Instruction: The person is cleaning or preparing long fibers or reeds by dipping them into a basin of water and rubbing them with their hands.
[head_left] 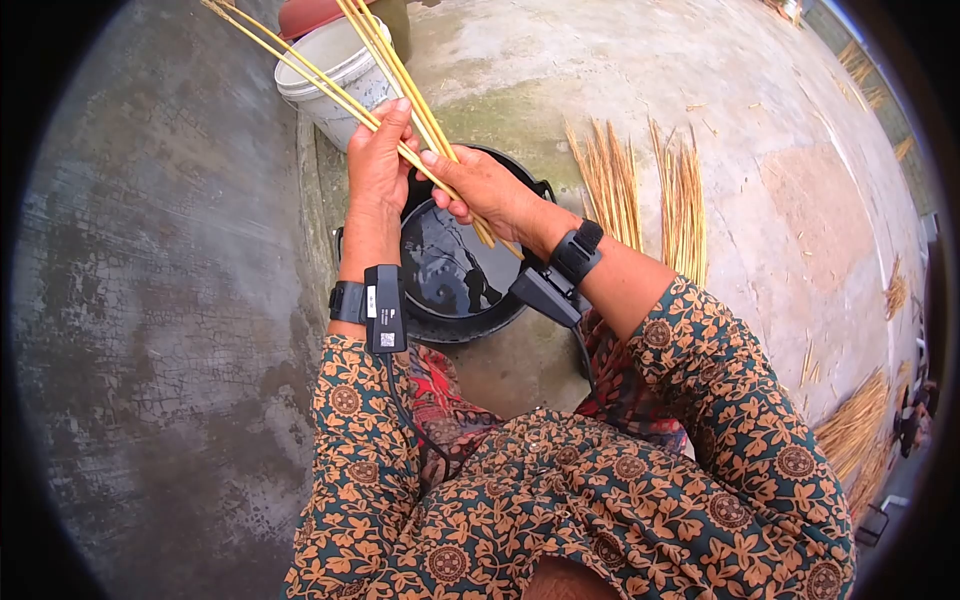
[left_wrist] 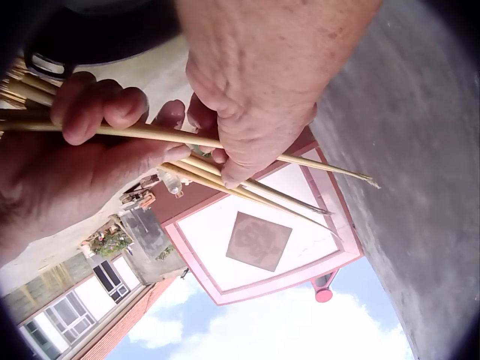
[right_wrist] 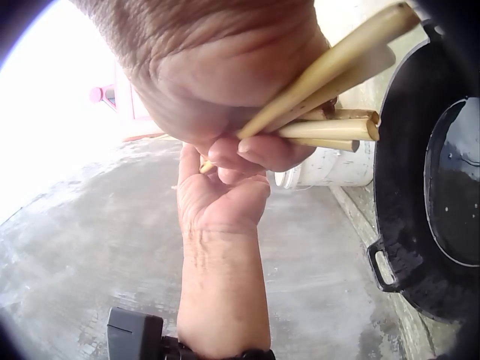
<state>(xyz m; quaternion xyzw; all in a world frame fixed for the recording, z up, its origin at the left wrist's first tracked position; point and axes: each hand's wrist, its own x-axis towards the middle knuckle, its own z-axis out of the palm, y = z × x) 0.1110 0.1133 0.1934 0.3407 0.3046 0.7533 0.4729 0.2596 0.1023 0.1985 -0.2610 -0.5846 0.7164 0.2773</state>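
Note:
In the head view, both hands hold long yellow straw stalks [head_left: 408,85] over a black basin of water [head_left: 470,330]. The left hand [head_left: 378,170] pinches some stalks between thumb and fingers, their thin ends slanting up to the left. Just beside it, the right hand [head_left: 490,195] grips the stalks near their thick ends, with the thumb along the top. Cut thick stalk ends [right_wrist: 330,130] stick out of the right fist in the right wrist view. The left wrist view shows thin stalk tips [left_wrist: 330,166] reaching past the left hand.
A white bucket [head_left: 325,95] stands behind the basin, with a red basin [head_left: 305,15] near it. Two straw bundles [head_left: 608,185] lie on the concrete to the right. A larger straw pile [head_left: 855,425] is farther right. Dark wet ground [head_left: 180,300] stretches along the left.

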